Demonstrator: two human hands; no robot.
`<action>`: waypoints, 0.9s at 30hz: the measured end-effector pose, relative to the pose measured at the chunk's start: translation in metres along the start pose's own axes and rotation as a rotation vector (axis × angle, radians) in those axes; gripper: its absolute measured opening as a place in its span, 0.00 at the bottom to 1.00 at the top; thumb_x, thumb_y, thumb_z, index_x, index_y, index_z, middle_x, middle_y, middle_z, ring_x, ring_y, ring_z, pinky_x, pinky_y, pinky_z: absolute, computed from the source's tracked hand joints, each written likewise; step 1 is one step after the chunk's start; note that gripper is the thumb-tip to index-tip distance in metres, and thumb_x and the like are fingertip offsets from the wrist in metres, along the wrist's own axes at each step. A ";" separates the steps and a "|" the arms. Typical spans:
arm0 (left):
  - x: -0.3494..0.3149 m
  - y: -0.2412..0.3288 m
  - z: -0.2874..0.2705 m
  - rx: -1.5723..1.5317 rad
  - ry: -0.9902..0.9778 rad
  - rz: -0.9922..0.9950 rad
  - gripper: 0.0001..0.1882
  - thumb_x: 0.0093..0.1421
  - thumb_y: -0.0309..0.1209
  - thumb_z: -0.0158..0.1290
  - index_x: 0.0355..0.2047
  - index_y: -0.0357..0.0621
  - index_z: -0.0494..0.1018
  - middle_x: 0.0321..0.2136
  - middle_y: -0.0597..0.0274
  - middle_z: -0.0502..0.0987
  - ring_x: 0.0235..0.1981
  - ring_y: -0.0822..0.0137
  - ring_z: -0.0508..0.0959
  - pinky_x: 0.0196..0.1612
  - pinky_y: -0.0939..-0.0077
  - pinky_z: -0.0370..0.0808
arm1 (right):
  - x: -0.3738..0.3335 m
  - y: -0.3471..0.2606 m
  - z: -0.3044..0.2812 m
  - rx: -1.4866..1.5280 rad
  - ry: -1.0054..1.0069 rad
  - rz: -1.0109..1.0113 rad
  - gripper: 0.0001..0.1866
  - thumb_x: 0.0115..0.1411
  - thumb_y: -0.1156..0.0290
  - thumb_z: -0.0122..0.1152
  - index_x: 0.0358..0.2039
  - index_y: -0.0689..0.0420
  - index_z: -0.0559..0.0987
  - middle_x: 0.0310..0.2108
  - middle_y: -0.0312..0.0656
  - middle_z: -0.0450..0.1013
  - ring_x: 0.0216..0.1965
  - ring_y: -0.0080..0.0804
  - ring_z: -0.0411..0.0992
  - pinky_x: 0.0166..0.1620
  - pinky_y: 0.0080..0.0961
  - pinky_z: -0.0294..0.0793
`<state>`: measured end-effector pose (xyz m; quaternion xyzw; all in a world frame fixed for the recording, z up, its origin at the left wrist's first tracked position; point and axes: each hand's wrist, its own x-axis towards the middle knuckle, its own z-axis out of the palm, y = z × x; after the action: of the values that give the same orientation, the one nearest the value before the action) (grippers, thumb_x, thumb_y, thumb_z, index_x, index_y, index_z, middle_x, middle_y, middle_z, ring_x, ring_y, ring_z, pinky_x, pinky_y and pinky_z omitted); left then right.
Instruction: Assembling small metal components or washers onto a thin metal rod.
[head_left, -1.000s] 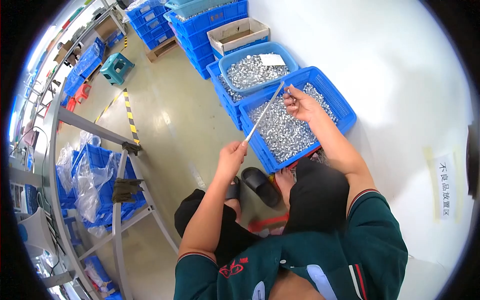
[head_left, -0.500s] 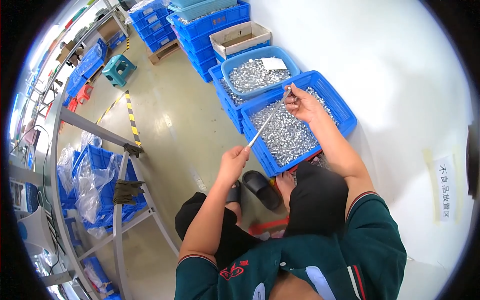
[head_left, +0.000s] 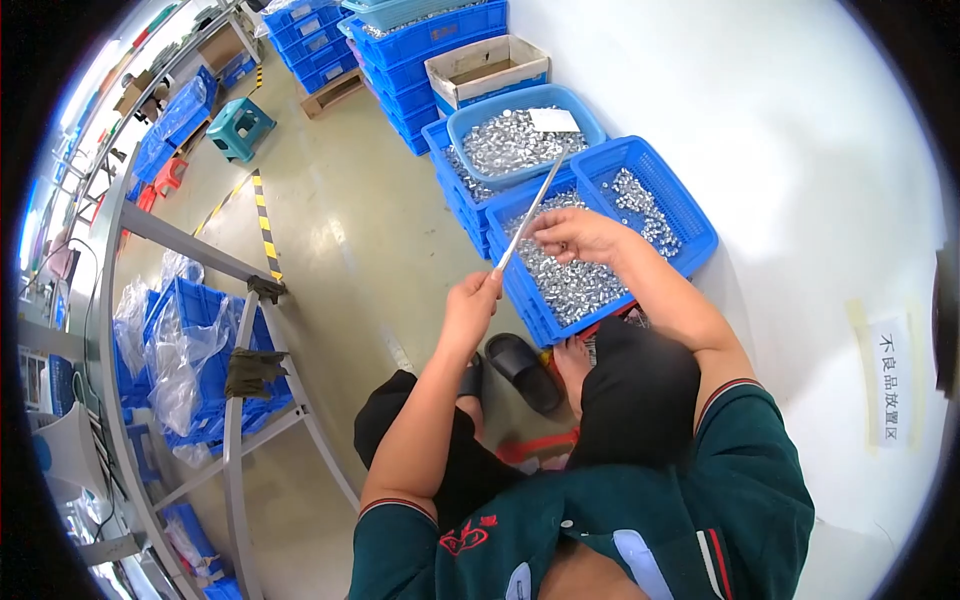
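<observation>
My left hand [head_left: 472, 308] is closed around the lower end of a thin metal rod [head_left: 546, 187], which slants up and away to the right. My right hand [head_left: 580, 236] has its fingers curled, the fingertips at the rod's middle part. Whether a small part sits between them is too small to tell. Below the right hand is a blue crate [head_left: 706, 222] with a divider, holding many small silvery metal pieces [head_left: 575, 290] on both sides. Beyond the rod's far end stands a light-blue basin [head_left: 592, 118] of similar pieces, with a white card [head_left: 553, 121] on top.
Behind the basin are a white-sided box [head_left: 490, 70] and stacked blue crates [head_left: 420, 95]. A grey metal frame [head_left: 236, 440] stands at left, beside blue crates with clear plastic [head_left: 185, 345]. Black slippers [head_left: 524, 372] lie near my feet. A white wall [head_left: 800, 180] rises at right.
My right hand has moved from the rod's far tip down and left along it, toward my left hand. The left hand has shifted slightly, still holding the rod.
</observation>
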<state>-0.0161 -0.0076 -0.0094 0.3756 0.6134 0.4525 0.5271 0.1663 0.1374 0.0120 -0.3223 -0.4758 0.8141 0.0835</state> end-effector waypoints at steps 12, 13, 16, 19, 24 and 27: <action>-0.003 -0.007 -0.008 0.105 -0.014 0.032 0.18 0.59 0.41 0.46 0.17 0.44 0.64 0.09 0.76 0.57 0.10 0.82 0.54 0.13 0.84 0.49 | -0.009 -0.007 -0.050 0.675 0.266 -0.271 0.16 0.55 0.59 0.56 0.30 0.60 0.69 0.19 0.35 0.63 0.14 0.15 0.54 0.12 0.10 0.50; -0.003 -0.008 -0.009 0.106 -0.015 0.034 0.18 0.59 0.41 0.46 0.17 0.44 0.64 0.09 0.76 0.57 0.10 0.82 0.54 0.13 0.84 0.49 | -0.010 -0.009 -0.050 0.652 0.274 -0.275 0.17 0.53 0.56 0.58 0.27 0.57 0.68 0.17 0.32 0.61 0.13 0.14 0.52 0.12 0.09 0.47; -0.004 -0.010 -0.010 0.174 -0.034 0.019 0.19 0.57 0.42 0.47 0.17 0.40 0.66 0.11 0.69 0.62 0.14 0.78 0.60 0.17 0.79 0.58 | -0.013 -0.014 -0.047 0.704 0.280 -0.334 0.17 0.53 0.54 0.58 0.24 0.54 0.67 0.16 0.31 0.59 0.13 0.14 0.52 0.12 0.09 0.47; -0.005 -0.010 -0.010 0.191 -0.050 0.027 0.19 0.57 0.42 0.48 0.17 0.40 0.66 0.11 0.69 0.62 0.14 0.78 0.61 0.18 0.79 0.58 | -0.015 -0.018 -0.042 0.701 0.332 -0.336 0.17 0.52 0.54 0.58 0.22 0.53 0.66 0.16 0.30 0.58 0.12 0.14 0.52 0.12 0.09 0.46; -0.005 -0.007 -0.010 0.203 -0.065 0.046 0.19 0.57 0.41 0.47 0.18 0.39 0.67 0.11 0.69 0.63 0.15 0.78 0.61 0.18 0.79 0.59 | -0.016 -0.020 -0.044 0.627 0.331 -0.326 0.16 0.52 0.56 0.60 0.23 0.54 0.68 0.15 0.30 0.58 0.13 0.14 0.52 0.12 0.10 0.46; -0.007 -0.004 -0.010 0.207 -0.069 0.031 0.18 0.57 0.41 0.47 0.18 0.38 0.67 0.12 0.68 0.64 0.16 0.78 0.62 0.19 0.79 0.60 | -0.021 -0.022 -0.046 0.436 0.362 -0.367 0.14 0.52 0.59 0.61 0.24 0.54 0.70 0.16 0.30 0.59 0.13 0.13 0.52 0.13 0.09 0.46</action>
<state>-0.0245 -0.0175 -0.0110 0.4529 0.6325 0.3815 0.4993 0.2068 0.1731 0.0243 -0.3452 -0.3182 0.7975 0.3789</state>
